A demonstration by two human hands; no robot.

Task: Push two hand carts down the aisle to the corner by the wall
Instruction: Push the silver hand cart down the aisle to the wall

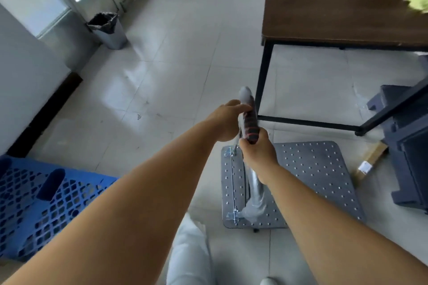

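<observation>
Grey studded cart point(308, 176), black-red handle point(250, 122), both hands gripping

Grey studded platform cart point(312, 176), handle point(249, 122) upright, blue lattice cart point(34, 206) left

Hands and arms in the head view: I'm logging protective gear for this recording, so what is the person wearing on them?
Nothing shows on either. The left hand and right hand are bare, with no gloves, rings or watch visible. Both forearms are bare down to the frame's bottom edge, with no sleeve in sight. Lower down, light grey trousers show.
</observation>
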